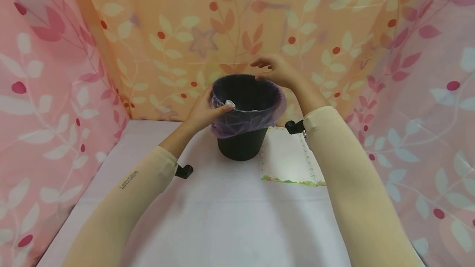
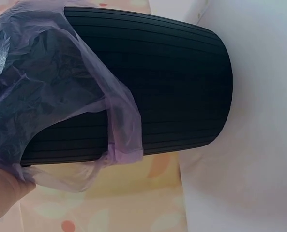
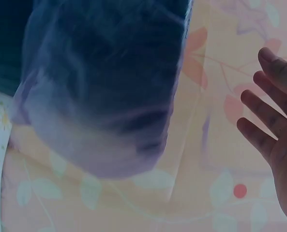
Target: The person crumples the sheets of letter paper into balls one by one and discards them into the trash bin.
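Observation:
A black trash bin point(image 1: 239, 147) with ribbed sides stands upright on the table. A thin purple trash bag point(image 1: 241, 122) lines it, its top folded down over the rim and hanging loosely around the outside. My left hand point(image 1: 205, 109) holds the bin's left side at the lined rim, thumb lying along the front edge beside a small whitish crumpled bit point(image 1: 230, 104). Above the right back part of the rim is my right hand point(image 1: 276, 71), fingers spread and holding nothing. In the right wrist view, that right hand point(image 3: 279, 106) is apart from the bag.
A white sheet with a floral border point(image 1: 285, 155) lies on the white tablecloth point(image 1: 230, 217), right of the bin. Leaf-patterned cloth point(image 1: 178, 44) hangs behind, with pink cloth at both sides. Each wrist bears a small black camera mount point(image 1: 184, 171).

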Tool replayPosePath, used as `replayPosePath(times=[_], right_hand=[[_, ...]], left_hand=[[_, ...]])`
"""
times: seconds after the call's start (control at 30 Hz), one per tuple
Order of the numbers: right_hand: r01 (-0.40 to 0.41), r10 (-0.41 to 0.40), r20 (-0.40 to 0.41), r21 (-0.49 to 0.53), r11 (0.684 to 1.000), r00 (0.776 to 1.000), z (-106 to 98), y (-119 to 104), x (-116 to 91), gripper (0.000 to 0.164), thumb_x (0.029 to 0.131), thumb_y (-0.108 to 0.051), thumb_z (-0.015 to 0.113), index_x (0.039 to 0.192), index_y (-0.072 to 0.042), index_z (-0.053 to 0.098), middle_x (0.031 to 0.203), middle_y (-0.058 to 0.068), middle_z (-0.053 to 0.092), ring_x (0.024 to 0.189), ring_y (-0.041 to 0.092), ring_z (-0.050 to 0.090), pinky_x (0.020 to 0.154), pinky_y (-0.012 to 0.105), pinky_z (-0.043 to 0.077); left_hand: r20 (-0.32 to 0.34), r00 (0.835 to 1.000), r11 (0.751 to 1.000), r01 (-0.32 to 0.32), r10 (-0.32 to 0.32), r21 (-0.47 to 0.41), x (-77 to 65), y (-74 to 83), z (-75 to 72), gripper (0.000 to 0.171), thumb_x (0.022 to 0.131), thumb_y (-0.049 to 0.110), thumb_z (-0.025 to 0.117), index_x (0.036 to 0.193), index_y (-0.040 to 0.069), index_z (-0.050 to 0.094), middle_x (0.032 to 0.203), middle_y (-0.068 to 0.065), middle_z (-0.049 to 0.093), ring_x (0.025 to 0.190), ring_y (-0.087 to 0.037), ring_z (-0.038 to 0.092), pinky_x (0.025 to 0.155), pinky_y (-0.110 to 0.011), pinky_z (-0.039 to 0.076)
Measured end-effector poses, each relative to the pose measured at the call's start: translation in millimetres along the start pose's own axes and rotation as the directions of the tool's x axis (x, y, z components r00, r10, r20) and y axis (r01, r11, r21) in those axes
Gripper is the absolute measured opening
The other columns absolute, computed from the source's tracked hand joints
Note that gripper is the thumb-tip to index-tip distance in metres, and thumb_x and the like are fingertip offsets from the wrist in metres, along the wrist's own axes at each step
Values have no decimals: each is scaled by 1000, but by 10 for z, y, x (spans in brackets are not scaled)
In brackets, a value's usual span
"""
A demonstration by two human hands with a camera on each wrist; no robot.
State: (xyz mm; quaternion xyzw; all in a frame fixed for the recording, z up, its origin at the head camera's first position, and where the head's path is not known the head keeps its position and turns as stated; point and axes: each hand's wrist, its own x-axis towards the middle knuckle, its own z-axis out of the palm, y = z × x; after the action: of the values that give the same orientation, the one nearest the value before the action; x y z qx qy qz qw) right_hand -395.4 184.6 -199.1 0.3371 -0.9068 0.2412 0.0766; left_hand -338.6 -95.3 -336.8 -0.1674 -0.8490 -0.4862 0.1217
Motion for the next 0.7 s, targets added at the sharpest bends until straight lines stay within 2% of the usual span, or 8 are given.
replayPosePath(times=[0.2, 0.37, 0.6, 0.7], right_hand=[[44, -44, -7, 44, 998, 999, -17, 6, -274, 43, 91, -8, 78, 132, -3, 66, 138, 16, 63, 131, 36, 54, 114, 56, 40], [29, -28, -3, 29, 999, 1000, -15, 33, -516, 43, 92, -11, 78, 133, -8, 66, 137, 14, 64, 134, 34, 53, 114, 54, 39], [72, -73, -36, -28, 997, 997, 51, 109, -775, 45, 89, -13, 82, 131, -10, 68, 134, 12, 66, 131, 33, 56, 113, 55, 41], [75, -76, -50, -25, 997, 996, 74, 148, -879, 45, 89, -12, 81, 131, -9, 67, 134, 12, 66, 132, 35, 54, 113, 56, 41]], left_hand=[[-33, 999, 1000, -4, 3, -13, -47, -55, -49, 108, 81, 57, 82, 163, 15, 27, 166, -10, 31, 153, -31, 29, 124, -54, 25], [-82, 996, 999, -36, 34, -13, -101, -98, -88, 105, 79, 58, 83, 161, 15, 32, 163, -8, 35, 151, -28, 32, 124, -52, 26], [-113, 993, 999, -35, 35, 0, -258, -84, -147, 105, 79, 60, 82, 161, 17, 33, 164, -7, 34, 149, -29, 35, 121, -51, 34], [-132, 988, 997, -74, 77, 29, -342, -55, -153, 105, 78, 57, 84, 160, 14, 35, 164, -11, 35, 149, -32, 35, 120, -53, 34]])
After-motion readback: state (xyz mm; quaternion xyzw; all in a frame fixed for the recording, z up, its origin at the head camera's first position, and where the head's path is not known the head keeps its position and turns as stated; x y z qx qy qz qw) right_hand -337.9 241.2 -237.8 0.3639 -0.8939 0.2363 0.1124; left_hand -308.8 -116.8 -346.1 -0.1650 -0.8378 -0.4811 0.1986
